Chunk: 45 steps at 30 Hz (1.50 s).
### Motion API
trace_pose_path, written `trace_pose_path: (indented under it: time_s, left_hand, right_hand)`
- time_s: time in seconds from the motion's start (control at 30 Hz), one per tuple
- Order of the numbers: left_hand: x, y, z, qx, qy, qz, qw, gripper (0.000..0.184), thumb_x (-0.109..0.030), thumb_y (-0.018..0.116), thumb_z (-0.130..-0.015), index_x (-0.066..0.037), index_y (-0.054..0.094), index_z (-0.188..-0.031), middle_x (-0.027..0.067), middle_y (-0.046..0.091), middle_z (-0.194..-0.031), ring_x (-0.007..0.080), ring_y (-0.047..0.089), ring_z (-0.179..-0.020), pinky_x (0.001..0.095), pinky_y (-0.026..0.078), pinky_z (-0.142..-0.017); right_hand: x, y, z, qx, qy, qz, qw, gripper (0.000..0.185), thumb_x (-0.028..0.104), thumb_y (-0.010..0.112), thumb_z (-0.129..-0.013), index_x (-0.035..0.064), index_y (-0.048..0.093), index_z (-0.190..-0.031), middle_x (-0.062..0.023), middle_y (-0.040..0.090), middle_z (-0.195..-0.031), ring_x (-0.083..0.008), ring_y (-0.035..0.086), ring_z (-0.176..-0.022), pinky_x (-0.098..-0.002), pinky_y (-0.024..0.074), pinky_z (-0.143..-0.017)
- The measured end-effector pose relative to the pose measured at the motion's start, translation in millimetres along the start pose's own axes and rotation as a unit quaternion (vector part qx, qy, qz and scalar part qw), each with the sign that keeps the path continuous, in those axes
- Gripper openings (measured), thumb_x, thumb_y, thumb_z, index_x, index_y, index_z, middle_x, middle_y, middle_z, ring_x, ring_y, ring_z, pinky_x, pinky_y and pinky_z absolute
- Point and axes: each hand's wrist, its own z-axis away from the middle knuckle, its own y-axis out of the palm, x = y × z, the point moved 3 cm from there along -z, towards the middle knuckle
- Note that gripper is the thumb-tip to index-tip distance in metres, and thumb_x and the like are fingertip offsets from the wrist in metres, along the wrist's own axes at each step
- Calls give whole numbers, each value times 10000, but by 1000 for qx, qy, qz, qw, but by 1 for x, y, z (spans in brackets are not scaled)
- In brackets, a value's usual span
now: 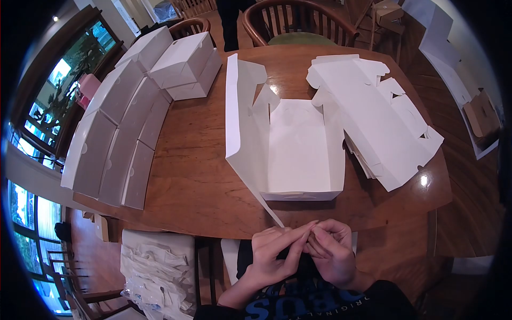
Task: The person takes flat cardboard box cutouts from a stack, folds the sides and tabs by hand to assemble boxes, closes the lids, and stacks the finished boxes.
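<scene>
My left hand (277,250) and my right hand (332,250) meet at the fingertips, just below the table's near edge. The fingers of both are bent and pressed together; anything between them is too small to make out. Beyond them on the table stands a white box (297,144), its lid side raised at the left and its inside showing. Flat white box blanks (373,112) lie stacked to its right.
Closed white boxes (98,144) stand stacked along the left of the wooden table (186,144). Behind it are a wooden chair (301,21) and a person's dark-clothed leg (229,24). Plastic-wrapped items (157,272) lie at the lower left.
</scene>
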Motion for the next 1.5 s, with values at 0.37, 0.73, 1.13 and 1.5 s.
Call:
trace_pose_path:
  time_s: [0.37, 0.73, 1.13, 1.5]
  left_hand:
    - [6, -6, 5, -1, 13, -31, 999, 311, 82, 678, -753, -15, 742, -1042, 32, 615, -621, 168, 606, -530, 272, 423, -519]
    - [9, -5, 6, -24, 40, -70, 996, 292, 71, 689, -728, -11, 745, -1002, 28, 618, -642, 165, 557, -499, 279, 384, -490]
    - [11, -8, 2, -49, 87, -125, 987, 226, 55, 706, -733, -8, 742, -947, 44, 641, -676, 179, 563, -508, 288, 369, -476]
    - [11, -9, 2, -50, 88, -152, 983, 217, 66, 706, -705, -12, 740, -904, 42, 642, -674, 174, 575, -514, 280, 373, -480]
  right_hand:
    - [-3, -2, -1, -8, 21, -4, 1000, 141, -55, 599, -929, -62, 683, -1042, 5, 553, -673, -59, 470, -611, -246, 443, -650]
    - [-6, -4, -2, -12, 83, -53, 995, 165, -33, 588, -944, -26, 682, -1080, -45, 623, -745, -52, 472, -594, -230, 371, -563]
    - [-11, -7, -6, 41, 189, -153, 969, 196, 66, 527, -1013, 89, 657, -1157, 46, 540, -703, -28, 355, -529, -228, 312, -532]
    - [-14, -14, -8, 88, 284, -252, 921, 191, 102, 495, -1037, 137, 646, -1149, 71, 474, -693, -30, 304, -511, -217, 291, -518]
